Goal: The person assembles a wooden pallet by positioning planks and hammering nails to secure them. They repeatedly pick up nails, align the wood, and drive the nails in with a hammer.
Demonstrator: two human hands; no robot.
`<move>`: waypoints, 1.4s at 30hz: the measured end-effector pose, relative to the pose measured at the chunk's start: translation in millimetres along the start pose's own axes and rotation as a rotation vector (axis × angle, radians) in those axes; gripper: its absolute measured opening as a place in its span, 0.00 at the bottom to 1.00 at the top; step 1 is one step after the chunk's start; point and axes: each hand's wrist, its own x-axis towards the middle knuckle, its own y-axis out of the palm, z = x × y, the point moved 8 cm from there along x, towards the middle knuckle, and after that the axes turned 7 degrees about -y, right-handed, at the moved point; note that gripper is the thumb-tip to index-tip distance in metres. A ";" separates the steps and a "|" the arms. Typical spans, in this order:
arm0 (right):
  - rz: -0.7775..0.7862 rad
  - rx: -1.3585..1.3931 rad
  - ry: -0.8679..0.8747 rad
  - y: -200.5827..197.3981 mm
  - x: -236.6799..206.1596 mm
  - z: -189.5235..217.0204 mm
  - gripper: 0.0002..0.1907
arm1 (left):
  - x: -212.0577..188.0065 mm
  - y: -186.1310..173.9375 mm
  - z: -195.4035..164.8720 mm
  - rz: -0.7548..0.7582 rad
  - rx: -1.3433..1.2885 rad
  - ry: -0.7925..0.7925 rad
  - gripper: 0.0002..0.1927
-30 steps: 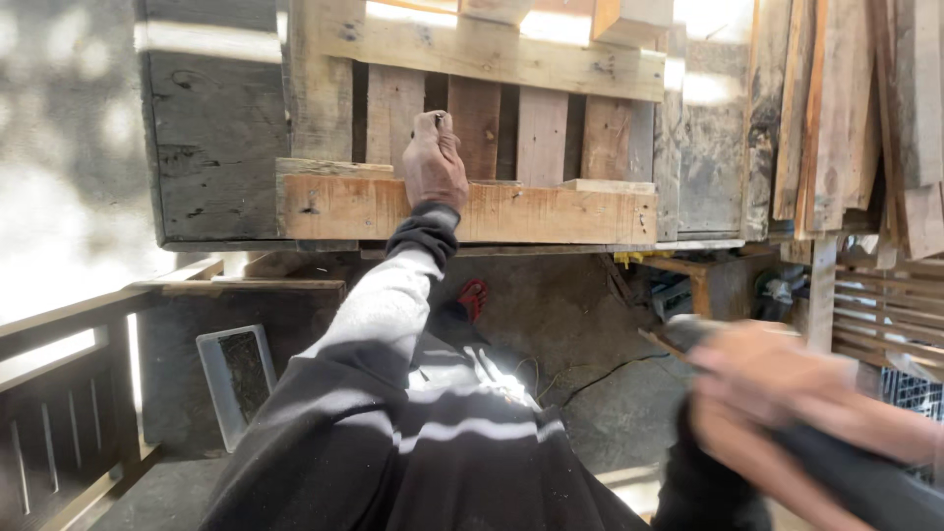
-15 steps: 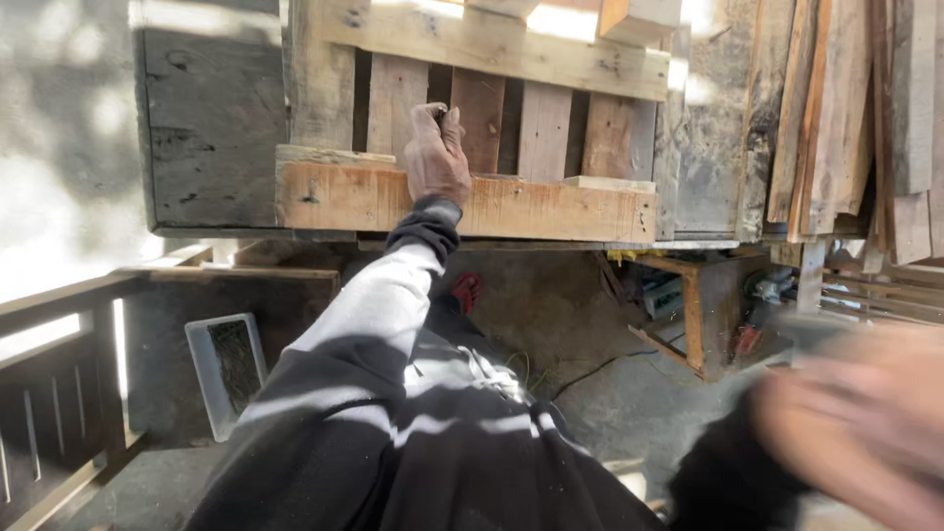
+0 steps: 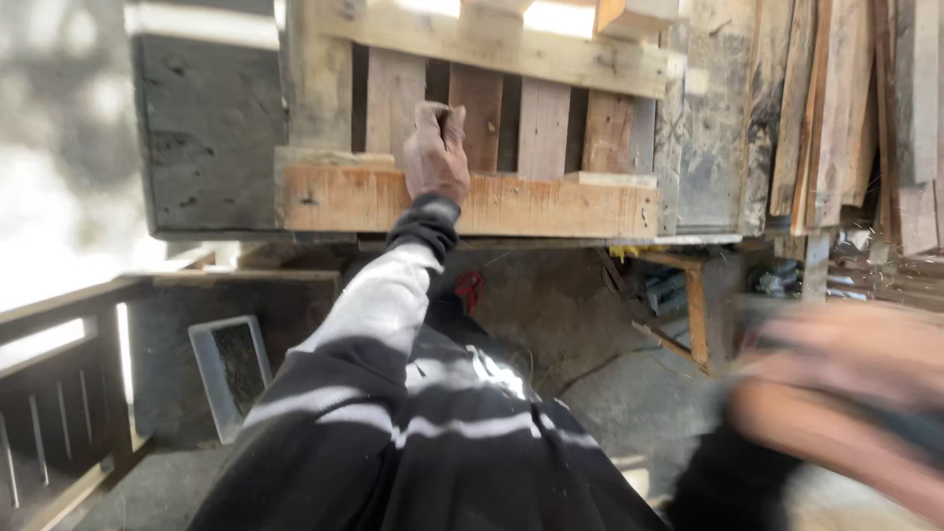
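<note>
My left hand (image 3: 438,157) reaches up and forward, its fingers curled over the top edge of the front board of a weathered wooden pallet (image 3: 551,202) that stands on edge on a raised surface. My black sleeve with white stripes fills the lower middle of the view. My right hand (image 3: 846,393) is a motion-blurred smear at the lower right, well away from the pallet. A dark streak across it looks like the dark tool handle it was gripping a moment ago.
Several rough planks (image 3: 836,108) lean upright at the right. A dark board (image 3: 206,138) stands left of the pallet. Below are a wooden railing (image 3: 59,393), a framed panel (image 3: 228,369), a small red object (image 3: 470,288), a wooden stand (image 3: 693,315) and a concrete floor.
My right hand has swept quickly across the lower right and is now heavily blurred. My left hand has stayed on the pallet, and the view has shifted slightly.
</note>
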 end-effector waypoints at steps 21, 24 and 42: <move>0.006 -0.217 1.145 -19.4 -266.8 -99.7 0.21 | -32.6 -23.7 35.4 0.471 -0.506 -0.402 0.08; -0.018 -0.180 0.990 -21.1 -284.6 -94.3 0.21 | -50.3 -30.9 28.1 0.500 -0.455 -0.346 0.08; 0.139 -0.394 1.257 4.5 -290.3 -75.1 0.18 | -83.5 -10.2 7.3 0.706 -0.037 0.148 0.10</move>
